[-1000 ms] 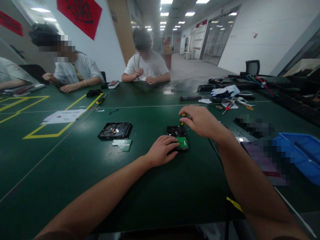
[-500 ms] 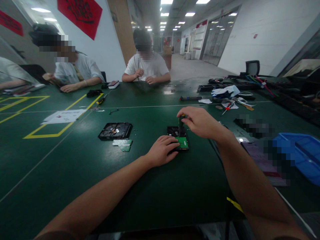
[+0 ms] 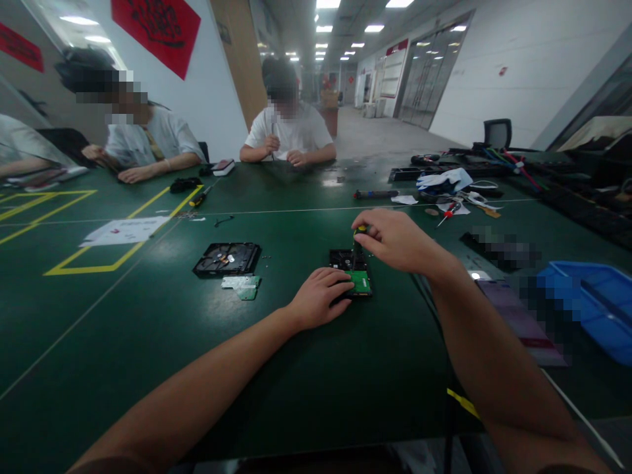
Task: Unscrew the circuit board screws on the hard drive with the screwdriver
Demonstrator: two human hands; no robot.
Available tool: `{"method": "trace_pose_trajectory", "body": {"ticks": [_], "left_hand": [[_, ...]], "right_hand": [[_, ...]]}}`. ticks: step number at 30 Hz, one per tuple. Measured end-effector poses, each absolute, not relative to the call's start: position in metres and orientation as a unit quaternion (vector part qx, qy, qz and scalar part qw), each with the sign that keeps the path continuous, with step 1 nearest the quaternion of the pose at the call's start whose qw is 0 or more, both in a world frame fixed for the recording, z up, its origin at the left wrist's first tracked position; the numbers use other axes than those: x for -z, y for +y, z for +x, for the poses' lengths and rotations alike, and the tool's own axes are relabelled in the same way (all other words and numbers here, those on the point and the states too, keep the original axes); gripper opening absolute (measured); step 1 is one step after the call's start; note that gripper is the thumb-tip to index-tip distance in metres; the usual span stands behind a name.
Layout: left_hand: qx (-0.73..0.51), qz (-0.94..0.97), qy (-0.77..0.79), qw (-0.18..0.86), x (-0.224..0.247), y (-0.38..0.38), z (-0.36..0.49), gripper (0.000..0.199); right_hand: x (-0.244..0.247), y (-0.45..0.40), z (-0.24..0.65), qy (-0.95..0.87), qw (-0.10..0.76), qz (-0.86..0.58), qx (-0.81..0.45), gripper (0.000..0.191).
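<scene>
A black hard drive point(image 3: 340, 259) with a green circuit board point(image 3: 362, 283) lies on the dark green table. My left hand point(image 3: 320, 297) rests over its left side, fingers spread and touching the board. My right hand point(image 3: 390, 240) is above the drive, its fingers closed round a screwdriver point(image 3: 356, 250) with a yellow-topped dark handle. The screwdriver stands nearly upright, its tip down at the board's upper edge. Further left are another black drive casing point(image 3: 230, 258) and a loose green circuit board point(image 3: 245, 287).
A blue tray point(image 3: 592, 309) stands at the right. A red screwdriver point(image 3: 448, 214), gloves point(image 3: 444, 179) and cables lie at the back right. Two people sit across the table; another is partly visible at far left. White papers point(image 3: 123, 230) and a yellow screwdriver point(image 3: 201, 196) are left.
My right hand's fingers have shifted slightly on the screwdriver, and more of its yellow top shows. My left hand stays on the drive.
</scene>
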State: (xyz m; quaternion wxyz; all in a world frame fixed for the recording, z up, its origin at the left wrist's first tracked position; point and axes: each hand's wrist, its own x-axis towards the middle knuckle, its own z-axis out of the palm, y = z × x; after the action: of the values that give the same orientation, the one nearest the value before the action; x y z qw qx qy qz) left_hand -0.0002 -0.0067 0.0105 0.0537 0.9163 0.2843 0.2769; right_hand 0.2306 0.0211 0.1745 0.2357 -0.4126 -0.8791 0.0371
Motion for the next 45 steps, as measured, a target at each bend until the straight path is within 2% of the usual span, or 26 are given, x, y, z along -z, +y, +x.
{"method": "trace_pose_trajectory", "body": {"ticks": [3,9,14,20,30,37,42,45], "left_hand": [[-0.276,0.917,0.285,0.051,-0.0111,-0.0073,0.0,0.037],[-0.279,0.916,0.284,0.049,-0.0103,-0.0069,-0.0002,0.037],[-0.28,0.916,0.282,0.048,-0.0084,-0.0055,-0.0005,0.037],[-0.282,0.917,0.28,0.048,-0.0098,-0.0062,-0.0003,0.037],[-0.284,0.917,0.278,0.042,-0.01,-0.0066,-0.0003,0.035],[-0.287,0.917,0.275,0.043,-0.009,-0.0059,-0.0007,0.037],[-0.285,0.915,0.281,0.05,-0.0088,-0.006,-0.0003,0.037],[-0.281,0.916,0.281,0.048,-0.0096,-0.0062,0.0,0.037]], "right_hand": [[-0.1769,0.0208,0.2308,-0.882,0.23,-0.409,-0.042,0.016],[-0.1774,0.0211,0.2314,-0.886,0.211,-0.411,-0.042,0.027],[-0.175,0.0207,0.2307,-0.866,0.223,-0.445,-0.038,0.024],[-0.1734,0.0214,0.2309,-0.881,0.226,-0.414,-0.039,0.026],[-0.1802,0.0163,0.2294,-0.879,0.208,-0.429,-0.008,0.01],[-0.1797,0.018,0.2295,-0.881,0.206,-0.426,-0.016,0.012],[-0.1737,0.0205,0.2294,-0.885,0.214,-0.411,-0.053,0.029],[-0.1724,0.0205,0.2284,-0.886,0.222,-0.403,-0.055,0.025]]}}
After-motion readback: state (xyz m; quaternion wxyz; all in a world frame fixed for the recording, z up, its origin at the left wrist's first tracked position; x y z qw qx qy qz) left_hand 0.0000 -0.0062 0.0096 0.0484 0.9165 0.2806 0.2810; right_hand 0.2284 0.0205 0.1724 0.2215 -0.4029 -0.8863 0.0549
